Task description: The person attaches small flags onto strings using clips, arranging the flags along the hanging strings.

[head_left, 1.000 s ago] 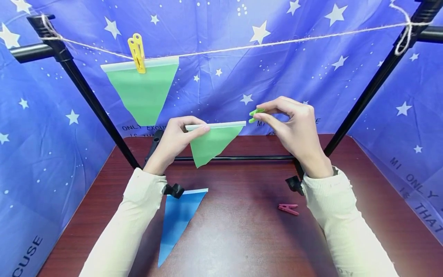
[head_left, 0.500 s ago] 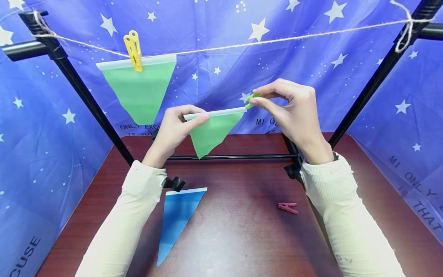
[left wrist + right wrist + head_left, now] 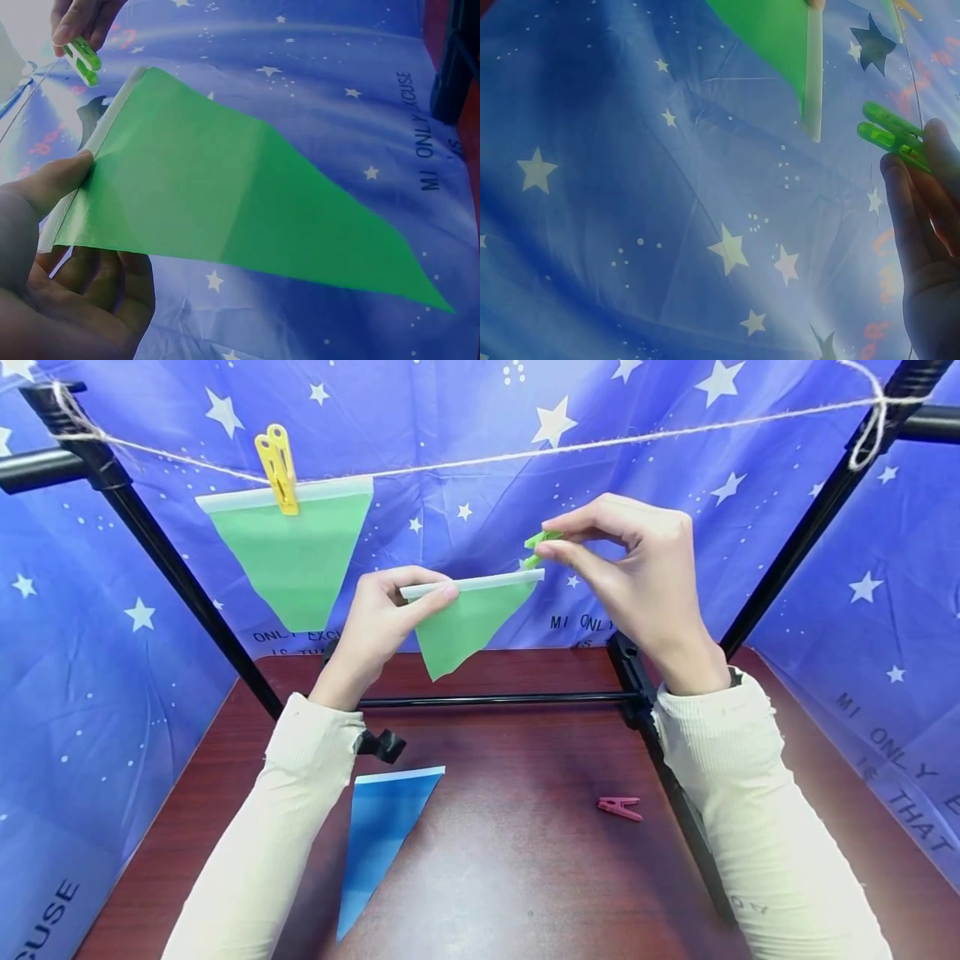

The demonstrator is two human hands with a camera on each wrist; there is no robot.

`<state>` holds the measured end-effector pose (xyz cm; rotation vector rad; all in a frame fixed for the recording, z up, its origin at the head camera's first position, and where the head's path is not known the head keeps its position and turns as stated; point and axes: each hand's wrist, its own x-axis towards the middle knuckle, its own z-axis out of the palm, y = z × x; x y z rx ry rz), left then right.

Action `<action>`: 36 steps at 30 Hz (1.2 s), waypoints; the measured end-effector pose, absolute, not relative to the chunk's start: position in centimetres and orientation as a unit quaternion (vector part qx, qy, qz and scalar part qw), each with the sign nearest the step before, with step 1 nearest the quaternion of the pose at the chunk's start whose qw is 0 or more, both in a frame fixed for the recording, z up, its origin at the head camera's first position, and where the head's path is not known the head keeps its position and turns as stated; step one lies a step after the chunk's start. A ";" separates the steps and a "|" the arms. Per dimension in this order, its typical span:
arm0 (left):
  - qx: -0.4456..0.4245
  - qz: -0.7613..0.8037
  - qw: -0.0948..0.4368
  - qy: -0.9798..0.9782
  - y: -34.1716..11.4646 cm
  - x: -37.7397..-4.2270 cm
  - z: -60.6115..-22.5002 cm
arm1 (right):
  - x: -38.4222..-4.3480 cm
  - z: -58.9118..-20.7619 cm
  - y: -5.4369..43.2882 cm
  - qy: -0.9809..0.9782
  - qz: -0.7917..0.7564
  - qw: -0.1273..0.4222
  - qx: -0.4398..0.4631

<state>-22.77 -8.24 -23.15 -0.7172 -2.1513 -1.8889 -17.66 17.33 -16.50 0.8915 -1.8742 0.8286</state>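
Note:
My left hand (image 3: 386, 614) pinches the white top strip of a green triangular pennant (image 3: 472, 614), thumb in front and fingers behind. The pennant hangs point down, below the string (image 3: 480, 460). Between thumb and fingertips, my right hand (image 3: 637, 572) holds a light green clothespin (image 3: 538, 547) just above the pennant's right corner. In the right wrist view the clothespin (image 3: 891, 135) stands apart from the pennant's white strip (image 3: 814, 82). Another green pennant (image 3: 296, 556) hangs on the string at the left, under a yellow clothespin (image 3: 277, 472).
A blue pennant (image 3: 386, 835) lies on the brown table (image 3: 510, 877), left of a pink clothespin (image 3: 619, 808). Black poles (image 3: 176, 572) hold the string at both sides, joined low down by a black crossbar (image 3: 495, 700). A starry blue curtain (image 3: 465, 410) surrounds the table.
Both hands have risen toward the string, carrying the green pennant and the light green clothespin. The clothespin overlapped the pennant's corner half a second ago and now shows above it.

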 end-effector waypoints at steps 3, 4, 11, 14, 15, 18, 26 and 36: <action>-0.244 -0.634 0.106 -0.726 -8.0 -22.9 -22.5 | -17.7 -16.1 17.2 -0.750 0.338 0.438 0.363; -0.246 -0.634 0.110 -0.725 -7.9 -22.9 -22.3 | -17.7 -16.0 17.1 -0.749 0.338 0.440 0.364; -0.258 -0.655 0.121 -0.700 -7.0 -22.9 -21.0 | -17.7 -15.3 16.7 -0.735 0.345 0.446 0.377; -0.261 -0.670 0.126 -0.683 -6.8 -23.0 -20.7 | -17.7 -14.9 16.5 -0.728 0.349 0.450 0.382; -0.260 -0.676 0.127 -0.678 -6.7 -23.0 -20.7 | -17.7 -14.7 16.4 -0.726 0.350 0.451 0.384; -0.258 -0.689 0.132 -0.665 -6.6 -23.2 -20.6 | -17.8 -14.3 16.2 -0.720 0.352 0.453 0.391; -0.254 -0.713 0.131 -0.640 -6.4 -23.4 -19.9 | -17.9 -13.5 15.2 -0.703 0.344 0.474 0.403; -0.250 -0.727 0.137 -0.624 -5.7 -23.5 -19.3 | -17.8 -11.7 13.6 -0.680 0.333 0.502 0.418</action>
